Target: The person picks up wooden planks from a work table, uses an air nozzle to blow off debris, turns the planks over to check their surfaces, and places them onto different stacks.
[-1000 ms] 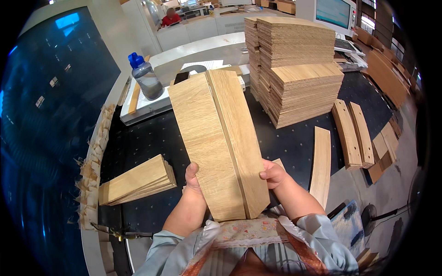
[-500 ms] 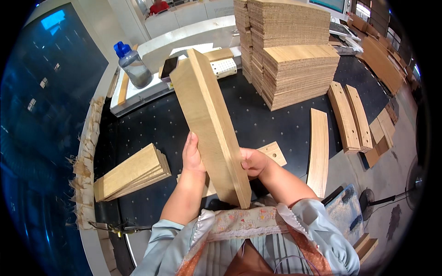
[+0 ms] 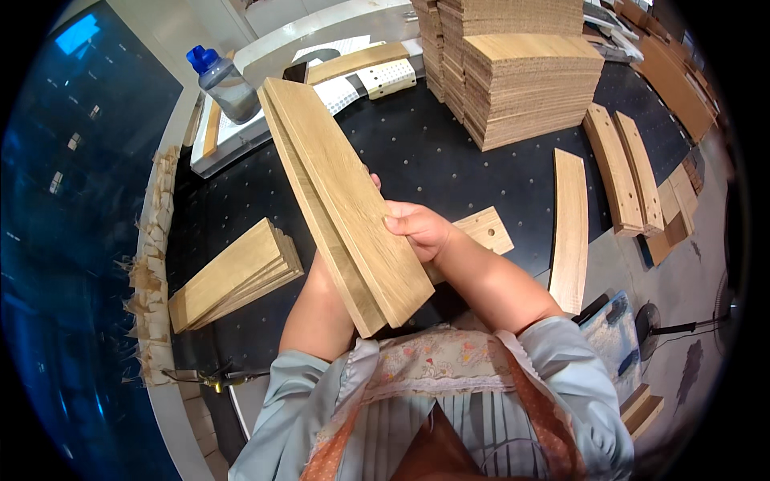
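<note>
Two long pale wooden boards (image 3: 345, 184), one lying over the other with a dark gap along their left side, are held tilted above the black table. My right hand (image 3: 419, 228) grips their right edge, its thumb on the upper face and its other fingers mostly out of sight. My left hand (image 3: 374, 180) is largely hidden behind the boards; only fingertips show past their right edge, closed around them from below. Partly covered by my right forearm, a wooden piece with a hole (image 3: 488, 231) lies on the table.
A small fanned stack of boards (image 3: 233, 276) lies at left. Tall stacks of curved wooden pieces (image 3: 533, 92) stand at the back. Right of centre are a single curved slat (image 3: 568, 232) and two drilled curved pieces (image 3: 613, 168). A blue-capped bottle (image 3: 228, 86) stands at far left.
The boards have turned over to show another broad face, and their far end has swung left. My left hand has gone behind them, while my right hand has moved up onto the upper face.
</note>
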`<action>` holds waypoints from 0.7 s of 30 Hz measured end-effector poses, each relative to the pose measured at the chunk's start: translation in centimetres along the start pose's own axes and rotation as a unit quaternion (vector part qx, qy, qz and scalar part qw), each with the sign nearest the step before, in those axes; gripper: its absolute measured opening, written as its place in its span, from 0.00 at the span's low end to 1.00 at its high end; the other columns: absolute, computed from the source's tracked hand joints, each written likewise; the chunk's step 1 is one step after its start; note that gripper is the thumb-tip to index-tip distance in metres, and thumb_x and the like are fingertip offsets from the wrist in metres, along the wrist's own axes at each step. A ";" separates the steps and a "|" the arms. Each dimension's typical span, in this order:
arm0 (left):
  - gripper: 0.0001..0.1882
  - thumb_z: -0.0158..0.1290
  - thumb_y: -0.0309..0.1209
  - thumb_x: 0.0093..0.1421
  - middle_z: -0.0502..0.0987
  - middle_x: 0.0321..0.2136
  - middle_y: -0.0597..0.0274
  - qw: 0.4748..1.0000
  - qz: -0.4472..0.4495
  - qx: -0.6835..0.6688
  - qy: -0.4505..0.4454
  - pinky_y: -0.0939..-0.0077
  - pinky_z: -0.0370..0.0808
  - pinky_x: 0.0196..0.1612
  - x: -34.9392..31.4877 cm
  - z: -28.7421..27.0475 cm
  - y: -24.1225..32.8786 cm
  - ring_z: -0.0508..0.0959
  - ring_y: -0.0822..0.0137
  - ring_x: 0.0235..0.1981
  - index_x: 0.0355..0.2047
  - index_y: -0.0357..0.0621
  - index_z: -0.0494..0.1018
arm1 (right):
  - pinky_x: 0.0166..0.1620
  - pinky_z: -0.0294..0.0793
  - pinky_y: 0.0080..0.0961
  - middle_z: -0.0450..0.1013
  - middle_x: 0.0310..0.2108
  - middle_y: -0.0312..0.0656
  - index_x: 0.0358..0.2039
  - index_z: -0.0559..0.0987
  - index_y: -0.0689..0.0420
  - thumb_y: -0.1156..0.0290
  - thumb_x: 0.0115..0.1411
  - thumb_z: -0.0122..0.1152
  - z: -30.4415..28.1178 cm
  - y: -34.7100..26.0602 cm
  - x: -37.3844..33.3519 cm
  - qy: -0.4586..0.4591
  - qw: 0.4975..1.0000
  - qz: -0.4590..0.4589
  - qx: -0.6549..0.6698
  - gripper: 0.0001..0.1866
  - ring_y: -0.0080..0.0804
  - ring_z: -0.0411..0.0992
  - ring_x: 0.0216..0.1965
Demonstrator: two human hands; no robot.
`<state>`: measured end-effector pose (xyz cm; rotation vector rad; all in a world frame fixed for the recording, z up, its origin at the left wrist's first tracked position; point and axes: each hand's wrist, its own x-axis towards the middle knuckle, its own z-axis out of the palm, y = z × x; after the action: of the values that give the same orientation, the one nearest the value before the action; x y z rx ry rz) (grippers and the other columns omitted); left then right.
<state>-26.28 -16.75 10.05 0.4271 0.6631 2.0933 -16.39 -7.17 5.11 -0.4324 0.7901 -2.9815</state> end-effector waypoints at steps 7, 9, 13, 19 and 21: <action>0.24 0.46 0.47 0.65 0.72 0.43 0.53 0.998 -0.018 -0.052 -0.015 0.70 0.79 0.47 -0.4 -1.0 0.2 0.76 0.58 0.46 0.54 0.45 0.66 | 0.62 0.62 0.38 0.62 0.59 0.49 0.63 0.54 0.65 0.68 0.59 0.59 0.2 0.3 0.4 0.021 0.999 0.025 -0.008 0.36 0.40 0.63 0.60; 0.24 0.45 0.47 0.65 0.71 0.43 0.52 0.995 -0.041 -0.090 -0.031 0.69 0.79 0.46 0.0 -2.1 0.0 0.75 0.56 0.47 0.55 0.46 0.65 | 0.62 0.61 0.37 0.62 0.59 0.48 0.63 0.55 0.64 0.68 0.60 0.59 0.5 0.1 0.3 0.015 0.999 0.028 -0.016 0.36 0.39 0.63 0.60; 0.21 0.44 0.41 0.66 0.74 0.46 0.55 0.994 -0.053 -0.063 -0.066 0.77 0.77 0.50 0.6 -1.5 0.2 0.77 0.66 0.45 0.54 0.41 0.66 | 0.64 0.57 0.34 0.62 0.59 0.46 0.63 0.55 0.64 0.69 0.59 0.60 1.3 -0.6 0.2 0.003 0.998 0.032 -0.049 0.36 0.33 0.60 0.62; 0.35 0.45 0.55 0.62 0.73 0.42 0.47 0.976 -0.110 -0.133 -0.135 0.66 0.78 0.46 1.2 -2.5 0.8 0.75 0.54 0.45 0.56 0.36 0.62 | 0.28 0.76 0.21 0.72 0.43 0.43 0.56 0.64 0.62 0.62 0.57 0.63 1.5 -1.7 -0.1 0.051 0.954 0.100 -0.280 0.31 0.27 0.74 0.38; 0.36 0.44 0.57 0.61 0.73 0.41 0.47 0.957 -0.143 -0.177 -0.181 0.66 0.78 0.45 1.6 -3.2 0.6 0.75 0.54 0.44 0.55 0.36 0.63 | 0.18 0.72 0.16 0.73 0.39 0.42 0.54 0.66 0.62 0.61 0.57 0.63 2.9 -3.0 0.0 0.061 0.895 0.143 -0.417 0.28 0.25 0.75 0.29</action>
<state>-29.23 -16.66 7.96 0.4642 0.1183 1.7473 -15.42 -5.92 9.00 -0.1065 1.9410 -2.2718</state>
